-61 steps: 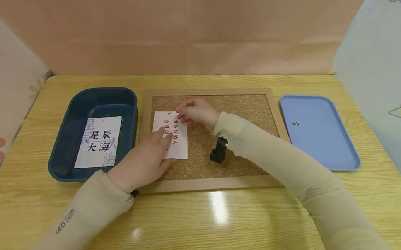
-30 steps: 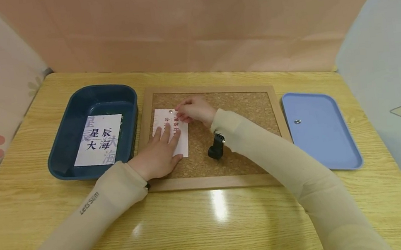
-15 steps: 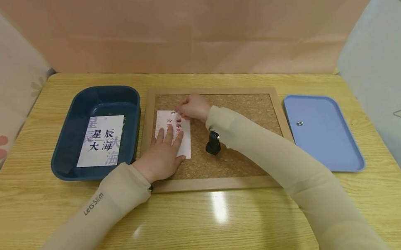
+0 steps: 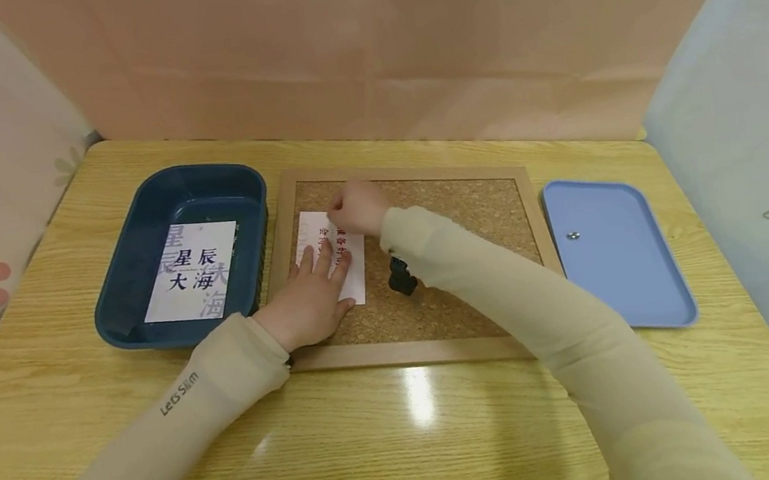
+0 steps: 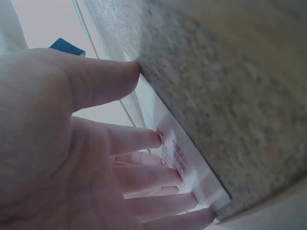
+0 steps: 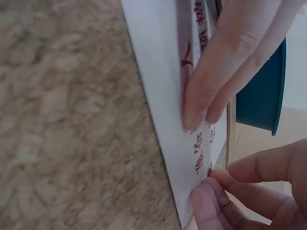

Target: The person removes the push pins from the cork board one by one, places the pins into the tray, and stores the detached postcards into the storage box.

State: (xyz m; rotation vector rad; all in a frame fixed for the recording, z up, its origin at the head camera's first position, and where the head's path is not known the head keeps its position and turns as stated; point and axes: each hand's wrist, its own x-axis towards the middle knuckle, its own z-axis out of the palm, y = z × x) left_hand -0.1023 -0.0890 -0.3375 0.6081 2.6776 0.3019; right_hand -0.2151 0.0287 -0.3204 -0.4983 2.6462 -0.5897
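My left hand (image 4: 306,306) lies with its fingers spread and apart, the tips on the red-lettered card (image 4: 357,283), which sits on the left part of the cork board (image 4: 466,319), near the middle of the frame. My right hand (image 4: 360,208) is at the card's top edge, fingers curled, thumb close to forefinger beside a small metal pin (image 6: 209,167) — whether they truly pinch it, I cannot tell.

To fix the card well, I'd judge it best to keep the left fingers firm and flat so the sheet cannot skew, and to push the pin straight down into the cork. A slanted push could tear the paper or leave the head standing proud.

As for writing, the card's red characters are partly under my fingers; I make out 备好 and 会得. In the dark blue tub (image 4: 176,172), left of centre, the other card (image 4: 188,274) reads 星辰大海 in dark type over paler, larger characters. My left sleeve (image 4: 177,425), lower left, is marked "Lets Slim". The pale blue tray (image 4: 627,282) at the right — with small metal hardware (image 4: 574,236) in it — shows no lettering I can see.
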